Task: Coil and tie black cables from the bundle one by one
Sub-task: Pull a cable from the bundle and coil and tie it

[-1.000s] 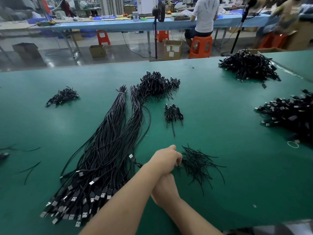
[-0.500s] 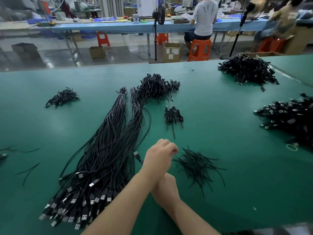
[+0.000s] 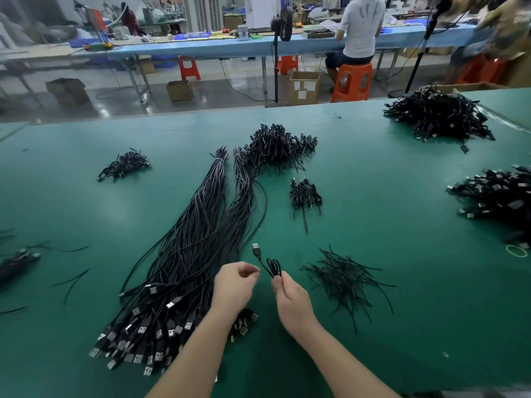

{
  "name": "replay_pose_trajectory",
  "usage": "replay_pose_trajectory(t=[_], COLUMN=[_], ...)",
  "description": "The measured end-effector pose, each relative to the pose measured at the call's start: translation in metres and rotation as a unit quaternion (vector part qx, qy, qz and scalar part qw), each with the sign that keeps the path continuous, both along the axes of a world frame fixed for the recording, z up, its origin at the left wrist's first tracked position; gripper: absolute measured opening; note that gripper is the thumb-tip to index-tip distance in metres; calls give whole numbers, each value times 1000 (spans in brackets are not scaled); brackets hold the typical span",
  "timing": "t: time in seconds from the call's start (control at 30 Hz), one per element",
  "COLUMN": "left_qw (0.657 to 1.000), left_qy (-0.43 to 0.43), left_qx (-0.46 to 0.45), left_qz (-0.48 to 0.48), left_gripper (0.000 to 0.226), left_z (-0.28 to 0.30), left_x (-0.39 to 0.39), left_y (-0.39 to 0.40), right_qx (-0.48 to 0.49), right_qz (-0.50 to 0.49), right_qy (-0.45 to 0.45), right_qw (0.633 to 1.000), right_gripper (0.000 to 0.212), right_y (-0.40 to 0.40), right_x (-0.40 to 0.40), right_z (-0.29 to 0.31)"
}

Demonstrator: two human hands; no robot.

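A long bundle of straight black USB cables point(image 3: 189, 254) lies on the green table point(image 3: 402, 225), plugs fanned out at the near left. My right hand point(image 3: 293, 303) pinches a small coiled black cable point(image 3: 274, 267) between thumb and fingers; its USB plug point(image 3: 256, 249) sticks up to the left. My left hand point(image 3: 235, 285) hovers just left of the coil with curled fingers, thumb near forefinger; whether it pinches a tie is not visible. A loose pile of black twist ties point(image 3: 344, 280) lies right of my hands.
Heaps of coiled, tied cables sit behind the bundle point(image 3: 275, 147), at mid-table point(image 3: 304, 193), at far left point(image 3: 126, 165), at back right point(image 3: 436, 116) and at the right edge point(image 3: 500, 193). A rubber band point(image 3: 516, 250) lies at the right. A person sits at a blue bench beyond.
My left hand drew back from the twist-tie pile, uncrossing from over the right. My right hand rose into view holding the coiled cable.
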State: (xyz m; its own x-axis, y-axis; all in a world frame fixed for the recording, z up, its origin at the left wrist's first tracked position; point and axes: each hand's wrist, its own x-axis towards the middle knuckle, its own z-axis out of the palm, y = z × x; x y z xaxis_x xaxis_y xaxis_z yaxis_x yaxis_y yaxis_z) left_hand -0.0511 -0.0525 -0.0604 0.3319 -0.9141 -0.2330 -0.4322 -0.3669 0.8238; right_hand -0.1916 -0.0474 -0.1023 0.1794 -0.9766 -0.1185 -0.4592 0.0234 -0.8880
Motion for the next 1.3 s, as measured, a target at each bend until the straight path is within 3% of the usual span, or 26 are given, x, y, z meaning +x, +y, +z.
replay_pose_trajectory(t=[0.17, 0.23, 0.63, 0.8, 1.03, 1.3], left_qw=[990, 989, 981, 996, 996, 995], left_qy=[132, 143, 161, 81, 84, 95], left_qx=[-4, -2, 27, -1, -10, 7], left_qz=[-39, -48, -100, -43, 5, 43], left_gripper=[24, 25, 12, 15, 12, 20], left_z=[6, 8, 8, 2, -2, -3], left_x=[-14, -12, 2, -14, -26, -34], left_y=[5, 6, 12, 13, 5, -2], right_qx=[1, 5, -19, -32, -31, -69], right_qz=[22, 22, 32, 29, 23, -26], right_qy=[9, 8, 47, 80, 62, 29], right_qw=[1000, 1000, 998, 996, 997, 997], right_gripper=[31, 30, 29, 23, 33, 21], right_y=[-2, -2, -2, -1, 1, 3], right_x=[-2, -2, -1, 2, 4, 4], right_z=[1, 2, -3, -6, -2, -1])
